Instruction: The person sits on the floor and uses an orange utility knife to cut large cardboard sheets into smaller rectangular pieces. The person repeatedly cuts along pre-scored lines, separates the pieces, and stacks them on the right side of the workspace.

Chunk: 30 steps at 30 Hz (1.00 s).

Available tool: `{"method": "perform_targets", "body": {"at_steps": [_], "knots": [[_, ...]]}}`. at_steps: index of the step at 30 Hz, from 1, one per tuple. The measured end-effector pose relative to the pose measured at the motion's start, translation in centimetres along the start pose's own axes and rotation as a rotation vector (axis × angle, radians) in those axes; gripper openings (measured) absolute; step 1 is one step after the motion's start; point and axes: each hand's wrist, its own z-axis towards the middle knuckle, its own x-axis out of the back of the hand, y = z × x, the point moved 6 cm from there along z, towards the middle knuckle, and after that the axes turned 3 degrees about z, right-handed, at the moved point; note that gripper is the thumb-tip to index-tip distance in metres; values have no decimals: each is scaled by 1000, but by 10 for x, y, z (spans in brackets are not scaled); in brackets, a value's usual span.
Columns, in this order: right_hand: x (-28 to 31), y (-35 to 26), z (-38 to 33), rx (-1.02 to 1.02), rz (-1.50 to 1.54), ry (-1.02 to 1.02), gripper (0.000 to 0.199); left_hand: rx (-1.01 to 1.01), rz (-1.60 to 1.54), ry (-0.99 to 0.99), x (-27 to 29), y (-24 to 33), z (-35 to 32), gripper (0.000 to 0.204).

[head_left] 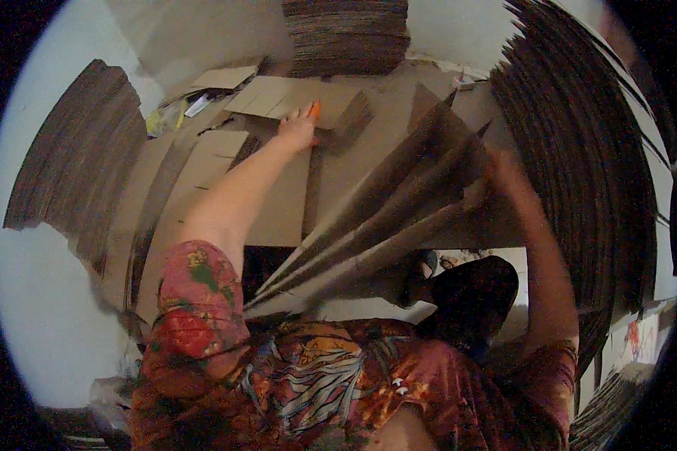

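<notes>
flat brown cardboard box blanks (271,96) on floor; stacks (587,150) around.

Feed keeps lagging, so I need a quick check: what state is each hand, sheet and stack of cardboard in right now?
Left hand: stretched forward, resting on the flat sheet, holding an orange tool.
Right hand: raised, mostly hidden behind the lifted sheets; grip cannot be seen.
Lifted sheets: tilted up, fanned apart.
Flat sheet: lying flat on the work surface.
Cardboard stacks: piled, edges showing.
</notes>
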Motion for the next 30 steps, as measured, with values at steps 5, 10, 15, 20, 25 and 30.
{"method": "perform_targets", "body": {"at_steps": [5,10,15,20,25,30], "knots": [[11,-4,21,-76,-141,49,43,169,-170,-213,-20,-18,27,23],[51,-74,-8,172,100,507,45,87,-253,399,35,-36,14,15],[24,-108,-1,-6,1495,-25,41,-475,-548,724,158,62,-44,19],[35,-134,-9,-302,1665,346,30,-865,-711,533,183,120,-109,33],[69,-72,-57,-271,166,515,49,-169,-798,-149,92,51,-91,31],[103,-47,-110,-161,221,687,50,-130,-792,-257,126,25,-125,18]]}}
